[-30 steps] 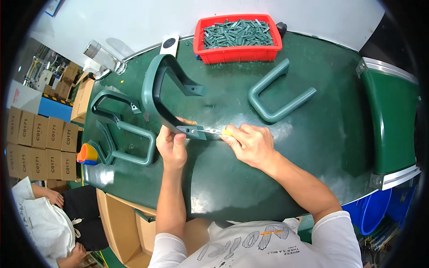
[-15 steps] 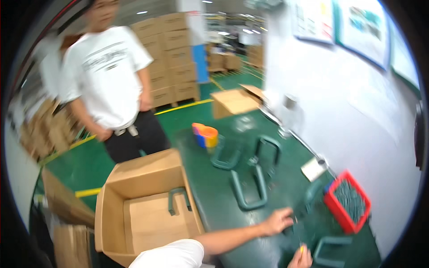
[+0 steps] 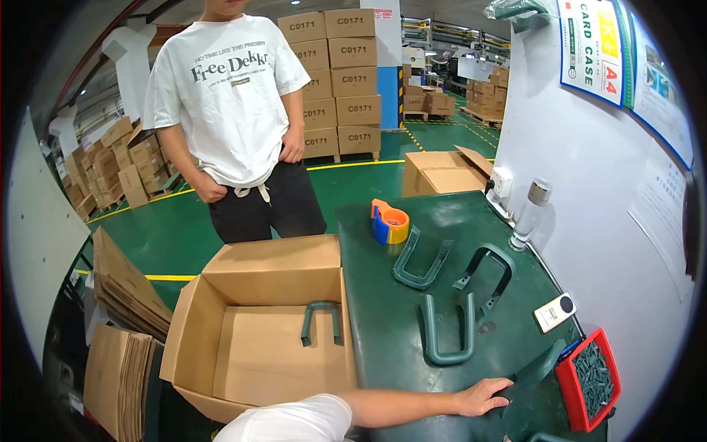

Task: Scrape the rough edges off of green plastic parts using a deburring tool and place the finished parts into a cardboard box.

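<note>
My left hand (image 3: pixel 482 398) reaches across the green table from the lower edge. Its thumb and fingers are closed at the near end of a dark green curved handle (image 3: pixel 543 365); the grip itself is partly hidden against the dark table. My right hand does not show clearly enough to make out. Farther back on the table lie three green U-shaped handles: one nearest (image 3: pixel 451 356), one at the right (image 3: pixel 501 255) and one at the left (image 3: pixel 418 278). Another U-shaped handle (image 3: pixel 321 306) rests inside the open cardboard box (image 3: pixel 254 258) to my left.
A red bin (image 3: pixel 571 394) of small green parts stands at the right, beside a pale box-like device (image 3: pixel 554 314). A tape dispenser (image 3: pixel 390 222) and a clear bottle (image 3: pixel 529 217) are farther back. Someone in a white shirt (image 3: pixel 228 103) stands beyond the box. Flattened cartons (image 3: pixel 118 390) lean at left.
My view has turned, so the table and box sit farther right in the picture. My right hand, seen at the lower edge before with something small and yellow at its fingertips, has dropped out of view.
</note>
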`<state>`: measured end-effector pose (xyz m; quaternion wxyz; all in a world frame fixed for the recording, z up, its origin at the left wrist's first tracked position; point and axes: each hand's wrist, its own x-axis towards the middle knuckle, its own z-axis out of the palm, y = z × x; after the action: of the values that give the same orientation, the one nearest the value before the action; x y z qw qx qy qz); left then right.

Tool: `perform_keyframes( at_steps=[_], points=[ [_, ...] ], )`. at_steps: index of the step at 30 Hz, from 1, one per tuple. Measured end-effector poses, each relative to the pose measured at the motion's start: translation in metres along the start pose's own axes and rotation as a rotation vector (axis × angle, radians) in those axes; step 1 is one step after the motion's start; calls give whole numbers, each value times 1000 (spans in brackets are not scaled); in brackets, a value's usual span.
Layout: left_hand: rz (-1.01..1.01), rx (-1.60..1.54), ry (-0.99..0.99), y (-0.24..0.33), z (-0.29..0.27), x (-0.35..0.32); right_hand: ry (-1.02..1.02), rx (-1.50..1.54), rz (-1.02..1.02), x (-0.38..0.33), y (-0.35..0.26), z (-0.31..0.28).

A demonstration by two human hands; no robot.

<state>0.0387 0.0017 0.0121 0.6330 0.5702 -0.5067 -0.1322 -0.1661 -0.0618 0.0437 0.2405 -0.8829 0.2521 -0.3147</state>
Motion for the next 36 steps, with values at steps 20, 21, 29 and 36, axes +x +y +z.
perform_keyframes(
  at_steps=[20,21,29,36],
  points=[
    [120,-14,16,-3,14,-5,77,215,128,-11,43,13],
    [81,-58,-35,0,15,-4,80,325,225,-15,53,16],
    [227,-168,-95,16,27,-16,93,999,731,17,14,4],
    [241,-162,-157,21,27,-17,-3,964,701,14,13,1]
  ],
)
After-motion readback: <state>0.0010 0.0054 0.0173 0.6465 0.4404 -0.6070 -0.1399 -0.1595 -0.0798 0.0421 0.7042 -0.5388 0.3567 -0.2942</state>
